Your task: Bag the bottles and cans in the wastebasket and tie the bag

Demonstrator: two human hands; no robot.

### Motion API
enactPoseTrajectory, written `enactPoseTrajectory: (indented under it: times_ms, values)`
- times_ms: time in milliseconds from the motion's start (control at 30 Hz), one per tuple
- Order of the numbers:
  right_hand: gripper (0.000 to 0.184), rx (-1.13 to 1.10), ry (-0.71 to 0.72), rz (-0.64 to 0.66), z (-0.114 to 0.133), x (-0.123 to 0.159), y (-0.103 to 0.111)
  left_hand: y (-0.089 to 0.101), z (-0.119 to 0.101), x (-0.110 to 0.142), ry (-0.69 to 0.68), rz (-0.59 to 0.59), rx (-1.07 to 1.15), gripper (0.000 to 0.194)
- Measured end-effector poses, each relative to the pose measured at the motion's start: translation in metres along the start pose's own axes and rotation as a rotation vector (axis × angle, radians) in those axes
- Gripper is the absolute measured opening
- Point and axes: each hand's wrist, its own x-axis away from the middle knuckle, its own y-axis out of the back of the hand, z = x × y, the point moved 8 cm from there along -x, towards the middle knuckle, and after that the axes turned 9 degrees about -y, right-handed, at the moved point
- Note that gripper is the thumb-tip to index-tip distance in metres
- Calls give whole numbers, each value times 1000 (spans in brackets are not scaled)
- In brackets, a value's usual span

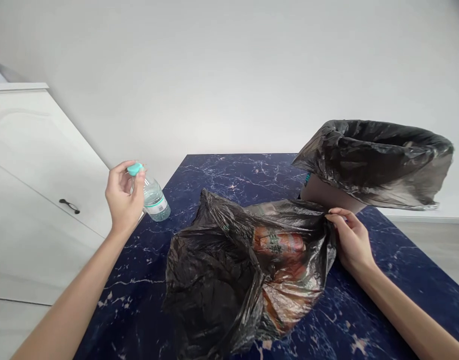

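Note:
My left hand (124, 192) is closed around the turquoise cap of a clear plastic water bottle (156, 201). The bottle tilts a little at the table's left edge, and I cannot tell whether its base rests on the top. My right hand (351, 237) pinches the right edge of a thin black plastic bag (214, 270). That bag lies spread on the table with its mouth toward the lower left. Through its film shows an orange-red can (280, 241), with more orange packaging below it.
A bin lined with another black bag (383, 160) stands at the table's back right. The table (229, 172) has a dark blue marbled top. To the left is a white cabinet (45, 175) with a dark handle. Behind the table rises a pale wall.

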Motion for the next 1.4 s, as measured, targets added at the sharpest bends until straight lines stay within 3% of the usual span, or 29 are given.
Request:
enactPoseTrajectory:
  times_ms: [200,367,667,733,833,900,967,1067,1133,1233,1400]
  values:
    - [40,55,48,-38,1,2,0,1,13,-2,20,6,-31,45]
    - [41,95,132,-108,6,2,6,3,23,-1,66,52,-49,67]
    - [32,288,411,-144,23,15,2,13,31,5,136,93,-106,79]
    - [29,360,513,-164,34,25,-1,21,22,5,78,44,-178,81]
    - [23,455,665,-151,52,44,-10,29,-19,14,-220,-34,-339,67]
    - [19,495,742,-112,59,56,-18,15,-51,30,-426,99,-331,44]
    - [16,524,798,-67,62,66,-25,-12,-74,53,-492,399,-241,21]
    - [13,556,849,-19,61,73,-34,-55,-101,99,-511,853,-103,22]
    - [12,566,868,-7,59,75,-36,-76,-112,125,-482,1040,-39,31]
    - [10,572,884,-5,58,74,-37,-97,-123,146,-494,1122,-26,39]
    - [9,581,886,17,56,75,-40,-121,-138,155,-545,1089,-26,37]
